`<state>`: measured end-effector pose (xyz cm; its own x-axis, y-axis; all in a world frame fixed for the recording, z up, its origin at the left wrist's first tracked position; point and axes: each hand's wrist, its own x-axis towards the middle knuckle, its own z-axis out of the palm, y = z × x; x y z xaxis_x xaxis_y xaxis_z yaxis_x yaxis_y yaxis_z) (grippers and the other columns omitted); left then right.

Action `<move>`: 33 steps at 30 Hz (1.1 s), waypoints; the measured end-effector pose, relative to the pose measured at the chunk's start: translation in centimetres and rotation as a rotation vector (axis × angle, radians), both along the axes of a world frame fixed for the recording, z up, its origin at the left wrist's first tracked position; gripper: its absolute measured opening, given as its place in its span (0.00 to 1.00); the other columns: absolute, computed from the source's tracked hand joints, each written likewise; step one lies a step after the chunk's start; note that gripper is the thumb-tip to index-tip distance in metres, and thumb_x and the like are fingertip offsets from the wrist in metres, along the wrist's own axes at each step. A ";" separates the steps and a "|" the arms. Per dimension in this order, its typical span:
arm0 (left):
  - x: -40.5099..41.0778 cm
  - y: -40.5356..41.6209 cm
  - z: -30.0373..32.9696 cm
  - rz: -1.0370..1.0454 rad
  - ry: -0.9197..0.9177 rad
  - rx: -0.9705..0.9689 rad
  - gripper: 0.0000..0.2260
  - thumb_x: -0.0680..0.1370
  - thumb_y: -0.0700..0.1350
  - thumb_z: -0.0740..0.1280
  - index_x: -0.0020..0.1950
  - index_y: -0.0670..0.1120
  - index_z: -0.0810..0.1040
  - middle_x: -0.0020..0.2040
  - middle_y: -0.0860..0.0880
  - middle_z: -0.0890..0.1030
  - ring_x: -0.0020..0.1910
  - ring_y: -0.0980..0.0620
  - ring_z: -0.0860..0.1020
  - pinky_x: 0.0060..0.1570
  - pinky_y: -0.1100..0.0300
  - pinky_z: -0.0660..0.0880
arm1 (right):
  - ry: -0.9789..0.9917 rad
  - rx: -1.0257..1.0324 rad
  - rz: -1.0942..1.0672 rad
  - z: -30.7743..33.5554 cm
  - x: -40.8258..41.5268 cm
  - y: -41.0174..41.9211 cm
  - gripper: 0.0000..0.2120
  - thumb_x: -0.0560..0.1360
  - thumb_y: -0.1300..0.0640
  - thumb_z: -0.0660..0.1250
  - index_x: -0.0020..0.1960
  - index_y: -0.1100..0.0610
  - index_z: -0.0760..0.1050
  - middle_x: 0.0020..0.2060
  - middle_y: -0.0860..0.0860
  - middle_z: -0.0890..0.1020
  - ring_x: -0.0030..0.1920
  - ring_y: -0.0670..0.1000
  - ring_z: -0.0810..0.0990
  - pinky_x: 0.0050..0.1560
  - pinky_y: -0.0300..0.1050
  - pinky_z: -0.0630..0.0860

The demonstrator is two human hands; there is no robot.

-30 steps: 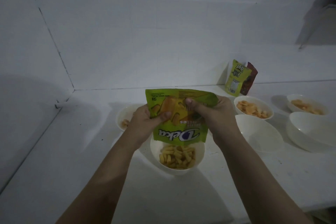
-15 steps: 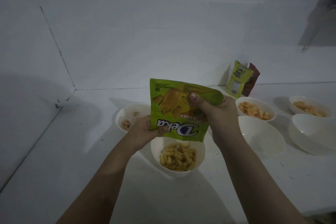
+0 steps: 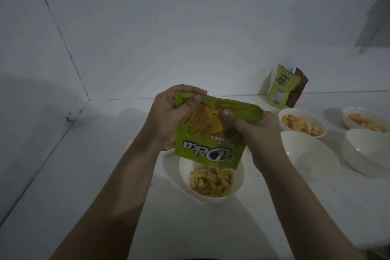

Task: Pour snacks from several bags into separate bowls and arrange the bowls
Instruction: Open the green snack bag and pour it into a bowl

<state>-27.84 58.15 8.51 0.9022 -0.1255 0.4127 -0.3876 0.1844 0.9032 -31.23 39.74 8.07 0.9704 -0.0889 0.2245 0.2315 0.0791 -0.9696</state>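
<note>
Currently both hands, left hand and right hand, pinch the inverted green bag over the near bowl; best shake gently, mouth centred above the snacks.

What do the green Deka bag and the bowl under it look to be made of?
Green Deka bag: thin flexible plastic film, slightly glossy; it creases and buckles where both hands grip it. Bowl beneath: smooth, plain white, rigid, with soft sheen; ceramic or melamine, hard to tell in this dim light.
</note>
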 end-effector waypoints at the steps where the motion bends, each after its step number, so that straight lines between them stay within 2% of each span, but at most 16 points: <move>1: 0.0 -0.3 0.2 0.037 -0.032 -0.027 0.06 0.72 0.43 0.69 0.41 0.52 0.85 0.38 0.52 0.85 0.37 0.54 0.83 0.37 0.62 0.78 | 0.006 0.014 0.017 -0.1 0.0 0.1 0.02 0.67 0.57 0.76 0.36 0.52 0.86 0.37 0.52 0.88 0.39 0.51 0.87 0.38 0.43 0.83; 3: -0.2 -0.6 0.1 0.084 -0.039 -0.075 0.04 0.72 0.43 0.69 0.42 0.49 0.84 0.37 0.52 0.85 0.37 0.54 0.82 0.37 0.63 0.78 | 0.036 -0.028 0.064 -0.6 0.2 0.2 0.04 0.69 0.58 0.77 0.41 0.50 0.85 0.39 0.50 0.88 0.41 0.49 0.87 0.39 0.40 0.82; 7: 0.0 -0.1 -0.1 0.145 0.018 -0.178 0.04 0.76 0.37 0.67 0.45 0.44 0.81 0.37 0.53 0.84 0.36 0.55 0.82 0.36 0.63 0.78 | 0.134 -0.286 0.096 -3.1 0.8 0.5 0.08 0.68 0.55 0.79 0.45 0.46 0.84 0.40 0.44 0.88 0.42 0.44 0.87 0.42 0.37 0.82; 11: 0.2 1.1 -0.3 0.181 0.064 -0.244 0.06 0.77 0.36 0.66 0.46 0.43 0.82 0.36 0.50 0.84 0.36 0.54 0.82 0.35 0.62 0.78 | 0.175 -0.364 0.139 -5.5 1.3 1.0 0.08 0.70 0.56 0.78 0.46 0.45 0.84 0.43 0.45 0.88 0.45 0.47 0.87 0.50 0.52 0.84; 13: 0.1 1.9 -0.8 0.218 0.102 -0.274 0.05 0.78 0.36 0.65 0.48 0.43 0.81 0.36 0.49 0.83 0.36 0.53 0.82 0.35 0.61 0.79 | 0.182 -0.396 0.156 -6.1 1.6 1.5 0.08 0.70 0.55 0.78 0.47 0.46 0.84 0.44 0.46 0.88 0.45 0.47 0.87 0.51 0.54 0.83; 16: 0.3 3.6 -1.6 0.297 0.188 -0.379 0.05 0.80 0.38 0.64 0.49 0.44 0.81 0.37 0.49 0.83 0.37 0.52 0.82 0.36 0.60 0.79 | 0.193 -0.407 0.146 -6.5 2.3 2.2 0.08 0.70 0.54 0.78 0.48 0.52 0.85 0.42 0.49 0.88 0.45 0.51 0.87 0.52 0.56 0.83; 18: 0.5 4.7 -2.2 0.355 0.243 -0.455 0.05 0.80 0.40 0.65 0.51 0.46 0.81 0.42 0.48 0.84 0.41 0.51 0.83 0.38 0.59 0.79 | 0.215 -0.324 0.120 -6.9 2.6 2.5 0.08 0.70 0.57 0.78 0.49 0.57 0.85 0.42 0.53 0.88 0.47 0.57 0.86 0.51 0.56 0.83; 20: 0.5 5.5 -2.9 0.379 0.303 -0.561 0.05 0.80 0.42 0.65 0.52 0.46 0.81 0.46 0.46 0.85 0.44 0.50 0.84 0.40 0.58 0.80 | 0.257 -0.145 0.103 -7.1 2.4 2.8 0.08 0.71 0.61 0.76 0.50 0.59 0.84 0.44 0.55 0.88 0.50 0.60 0.85 0.51 0.53 0.83; 22: 0.4 5.8 -3.6 0.361 0.358 -0.661 0.05 0.81 0.43 0.64 0.53 0.47 0.80 0.47 0.46 0.85 0.44 0.50 0.85 0.38 0.57 0.80 | 0.272 0.015 0.077 -7.2 1.9 3.3 0.09 0.72 0.64 0.75 0.52 0.60 0.83 0.46 0.57 0.87 0.51 0.61 0.85 0.53 0.53 0.82; 24: 0.4 5.5 -4.5 0.328 0.378 -0.704 0.07 0.81 0.45 0.63 0.56 0.47 0.78 0.50 0.46 0.85 0.46 0.49 0.85 0.39 0.54 0.81 | 0.258 0.095 0.002 -7.3 1.2 3.5 0.08 0.73 0.65 0.73 0.52 0.62 0.83 0.46 0.59 0.87 0.48 0.59 0.86 0.49 0.51 0.82; 26: 0.5 4.5 -5.5 0.304 0.371 -0.607 0.09 0.81 0.46 0.63 0.60 0.47 0.77 0.54 0.47 0.84 0.50 0.48 0.84 0.46 0.48 0.80 | 0.235 0.155 -0.101 -7.1 0.3 3.0 0.08 0.73 0.66 0.73 0.52 0.64 0.82 0.45 0.60 0.87 0.45 0.56 0.87 0.43 0.47 0.82; 29: 0.1 1.6 -6.7 0.233 0.391 -0.423 0.10 0.79 0.47 0.66 0.60 0.50 0.76 0.55 0.49 0.82 0.49 0.52 0.80 0.48 0.51 0.74 | 0.188 0.246 -0.246 -6.7 -1.2 1.3 0.05 0.74 0.66 0.72 0.49 0.66 0.82 0.42 0.62 0.85 0.41 0.55 0.86 0.41 0.44 0.82; 31: -0.3 -0.9 -7.2 0.175 0.423 -0.349 0.12 0.78 0.48 0.68 0.61 0.53 0.76 0.58 0.48 0.80 0.53 0.52 0.78 0.50 0.55 0.71 | 0.147 0.295 -0.325 -6.3 -2.2 -0.5 0.03 0.74 0.66 0.71 0.48 0.64 0.82 0.42 0.60 0.85 0.42 0.54 0.86 0.41 0.45 0.82; 33: -0.7 -3.6 -7.3 0.145 0.432 -0.278 0.08 0.78 0.47 0.67 0.58 0.54 0.77 0.55 0.52 0.79 0.51 0.56 0.77 0.51 0.57 0.71 | 0.105 0.333 -0.379 -5.9 -3.3 -2.5 0.05 0.75 0.66 0.70 0.51 0.63 0.82 0.44 0.56 0.87 0.44 0.53 0.86 0.43 0.45 0.82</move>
<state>-28.55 54.54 1.26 0.9973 0.0738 -0.0002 -0.0302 0.4116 0.9109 -34.49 37.20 2.20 0.8722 -0.4884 0.0269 0.2062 0.3172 -0.9257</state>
